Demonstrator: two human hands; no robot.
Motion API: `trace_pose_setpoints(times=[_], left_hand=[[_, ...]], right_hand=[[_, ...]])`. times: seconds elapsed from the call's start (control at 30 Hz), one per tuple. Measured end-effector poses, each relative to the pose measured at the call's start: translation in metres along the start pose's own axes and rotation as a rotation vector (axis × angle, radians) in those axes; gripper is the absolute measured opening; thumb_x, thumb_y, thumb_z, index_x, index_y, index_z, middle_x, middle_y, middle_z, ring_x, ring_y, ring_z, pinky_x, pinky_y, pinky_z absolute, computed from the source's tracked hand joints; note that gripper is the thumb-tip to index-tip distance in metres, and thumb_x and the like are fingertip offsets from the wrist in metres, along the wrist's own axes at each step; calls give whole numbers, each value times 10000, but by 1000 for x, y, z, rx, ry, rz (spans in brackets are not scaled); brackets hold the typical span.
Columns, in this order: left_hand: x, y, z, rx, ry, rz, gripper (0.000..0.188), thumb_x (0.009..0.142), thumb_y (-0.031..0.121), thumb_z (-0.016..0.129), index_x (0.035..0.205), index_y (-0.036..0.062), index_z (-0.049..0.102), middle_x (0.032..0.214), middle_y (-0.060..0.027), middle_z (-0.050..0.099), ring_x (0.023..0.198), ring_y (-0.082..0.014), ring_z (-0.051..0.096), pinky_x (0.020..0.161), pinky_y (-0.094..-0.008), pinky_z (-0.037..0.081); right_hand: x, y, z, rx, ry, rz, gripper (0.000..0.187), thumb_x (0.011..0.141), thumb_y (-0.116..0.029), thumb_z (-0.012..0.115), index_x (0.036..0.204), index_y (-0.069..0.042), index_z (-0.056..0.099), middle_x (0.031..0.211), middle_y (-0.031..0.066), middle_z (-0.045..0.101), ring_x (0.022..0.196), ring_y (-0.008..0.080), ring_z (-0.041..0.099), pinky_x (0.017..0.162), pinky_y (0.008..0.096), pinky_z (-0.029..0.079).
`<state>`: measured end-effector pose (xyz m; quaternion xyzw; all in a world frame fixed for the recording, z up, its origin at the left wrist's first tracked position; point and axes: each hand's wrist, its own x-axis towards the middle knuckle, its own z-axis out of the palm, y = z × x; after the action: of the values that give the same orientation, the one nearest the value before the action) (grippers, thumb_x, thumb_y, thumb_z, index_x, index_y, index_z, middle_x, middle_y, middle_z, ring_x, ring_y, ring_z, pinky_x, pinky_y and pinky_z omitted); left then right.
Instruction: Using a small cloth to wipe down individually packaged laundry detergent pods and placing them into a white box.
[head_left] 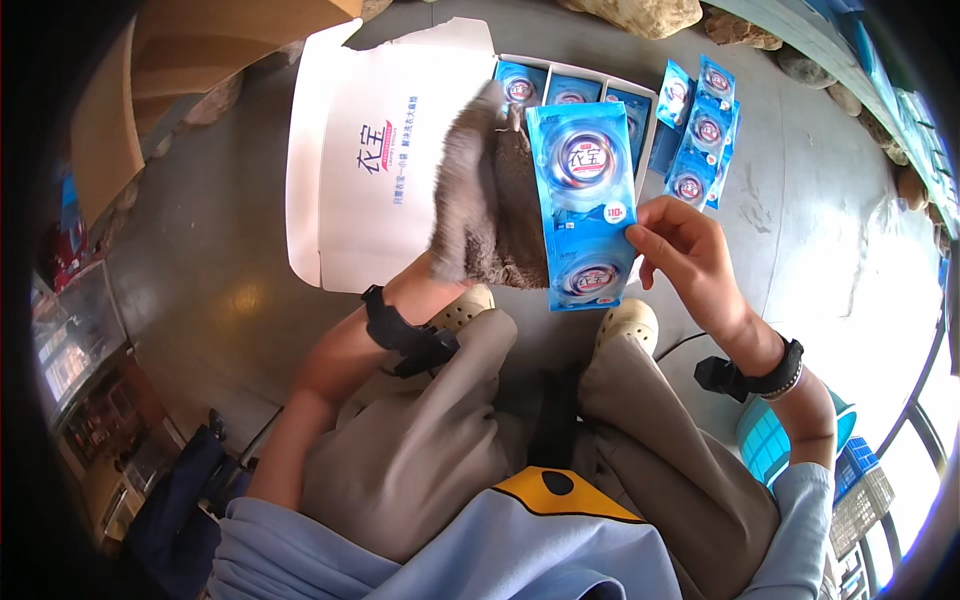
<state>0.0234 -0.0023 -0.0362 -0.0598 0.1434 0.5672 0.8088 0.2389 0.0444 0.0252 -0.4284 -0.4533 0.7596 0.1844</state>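
Observation:
My right hand [690, 250] pinches the right edge of a strip of two joined blue sachets [588, 235], which hangs upright with round swirl designs facing me. My left hand is hidden in a fuzzy grey-brown cloth [480, 215]; only the bare wrist shows, and the cloth is smeared by motion. The cloth sits against the left edge of the strip. Behind both lies a white carton with its lid [350, 160] folded out to the left. More blue sachets [518, 88] fill its divided compartments, partly covered by the strip and cloth.
Several blue sachet strips [708, 130] lie on the grey floor right of the carton. A brown cardboard box [170, 60] stands at the upper left. Stones [650, 15] line the far edge. A turquoise basket [770, 440] sits beside my right forearm. My shoes [628, 325] are just below the carton.

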Motion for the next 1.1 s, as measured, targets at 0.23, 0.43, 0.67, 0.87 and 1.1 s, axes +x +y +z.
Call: trace_pose_setpoints(times=[0.23,0.43,0.67,0.87,1.1], left_hand=[[-36,19,-46,107,58,-17,522,855,426,428,1213,47,404,1134,-76,496,1014,-166,486,875,-299,396],[-56,20,-42,590,119,-88,496,843,400,470,1186,43,427,1100,-69,517,976,-155,510,834,-291,424],[1,-7,-3,518,236,-155,378,799,229,578,1102,30,475,997,-50,552,886,-117,553,735,-232,469],[4,-6,15,665,333,-68,325,757,129,612,1048,26,510,907,-71,585,760,-129,590,662,-249,498],[7,8,30,728,390,-30,276,765,88,602,1017,4,528,843,-84,602,679,-129,600,552,-234,501]], right_hand=[[1,2,-7,10,33,61,142,839,-129,552,910,-7,535,741,19,548,616,56,507,502,196,432],[6,10,6,128,63,252,169,818,-168,579,883,-13,563,743,8,550,653,65,511,534,211,430],[14,28,19,148,75,338,155,803,-158,592,866,-17,572,735,3,561,630,56,514,511,205,432],[18,32,22,63,56,281,137,801,-121,590,836,7,557,691,3,551,569,53,507,476,198,434],[11,18,15,54,-28,208,126,813,-114,570,778,-4,519,652,0,517,550,60,505,493,203,439]])
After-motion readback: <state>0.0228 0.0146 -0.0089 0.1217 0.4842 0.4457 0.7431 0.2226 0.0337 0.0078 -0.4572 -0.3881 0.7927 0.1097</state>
